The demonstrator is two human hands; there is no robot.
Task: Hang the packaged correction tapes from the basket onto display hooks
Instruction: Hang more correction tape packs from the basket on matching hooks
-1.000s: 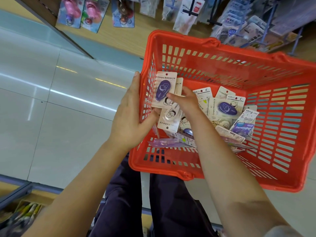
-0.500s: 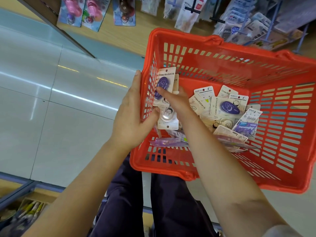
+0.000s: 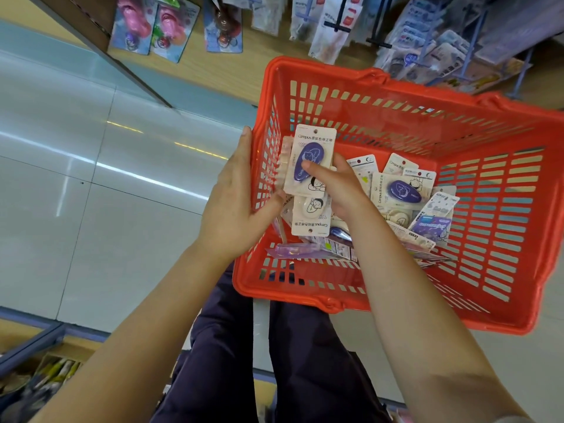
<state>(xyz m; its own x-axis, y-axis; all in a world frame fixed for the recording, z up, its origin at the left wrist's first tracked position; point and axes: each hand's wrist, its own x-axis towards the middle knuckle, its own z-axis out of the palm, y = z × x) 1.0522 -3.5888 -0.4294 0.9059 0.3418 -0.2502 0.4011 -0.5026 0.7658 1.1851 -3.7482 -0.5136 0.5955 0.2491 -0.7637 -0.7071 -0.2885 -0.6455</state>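
Head view: one red basket (image 3: 396, 96) stands on the pale floor (image 3: 91, 193) in front of the person's dark trousers (image 3: 274, 361). Two hands work over the basket's near left corner. The left hand (image 3: 235, 209) lies at the basket's left wall, fingers reaching past the rim behind a small stack of carded packs; its grip is around that stack, thumb at the lower edge. How many cards the stack has cannot be told. The right hand (image 3: 338, 187) pinches one purple correction tape pack (image 3: 309, 161), thumb on its face, holding it upright above the basket's left side, against the stack. Just below it one cream correction tape pack (image 3: 311, 215) shows upside down, its hang hole pointing toward the near wall.

On the basket floor, right of the hands, lies a loose heap of packs (image 3: 406, 206): one more purple tape on top, at least one cream one beside it, others overlapping too much to count. Beyond the basket's far wall, display hooks (image 3: 476, 47) carry hanging stationery cards, and three pink-and-blue blister cards (image 3: 171, 29) hang farther left.
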